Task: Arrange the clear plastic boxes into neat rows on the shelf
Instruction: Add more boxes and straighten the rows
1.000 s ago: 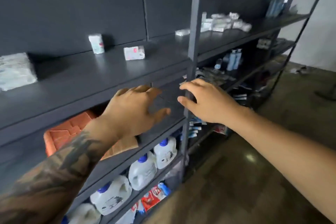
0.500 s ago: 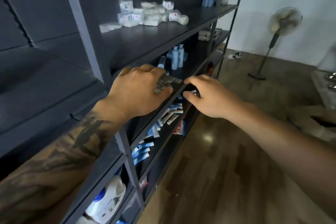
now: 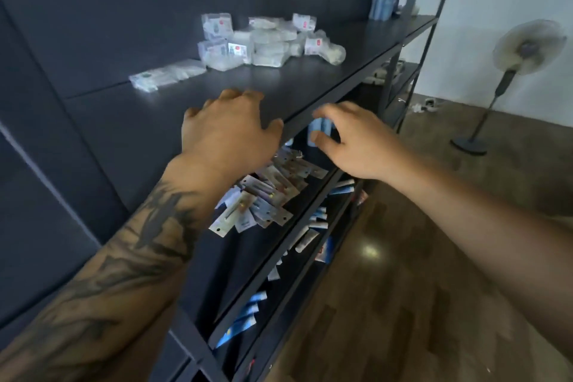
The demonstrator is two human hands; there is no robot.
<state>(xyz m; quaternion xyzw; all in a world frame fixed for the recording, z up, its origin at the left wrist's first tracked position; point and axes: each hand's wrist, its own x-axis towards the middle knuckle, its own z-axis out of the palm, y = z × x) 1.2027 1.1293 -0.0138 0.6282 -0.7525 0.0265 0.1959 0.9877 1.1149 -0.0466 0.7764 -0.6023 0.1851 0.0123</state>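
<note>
Dark metal shelving unit against a dark panelled wall; wood-look floor, white wall, standing fan [image 3: 508,71] at far right. Top shelf [image 3: 310,84]: clear plastic boxes [image 3: 266,40] heaped loosely toward the back, well beyond both hands, none in rows yet. Left hand [image 3: 229,130]: fingers loosely spread over the shelf's front edge, holding nothing. Right hand [image 3: 353,139]: fingers relaxed and apart, below the shelf edge, empty. Risk: a reach into the loose heap likely topples boxes, perhaps off the shelf. Lower shelf: scattered carded packets [image 3: 266,192]; blue tubes [image 3: 316,226] beneath.
</note>
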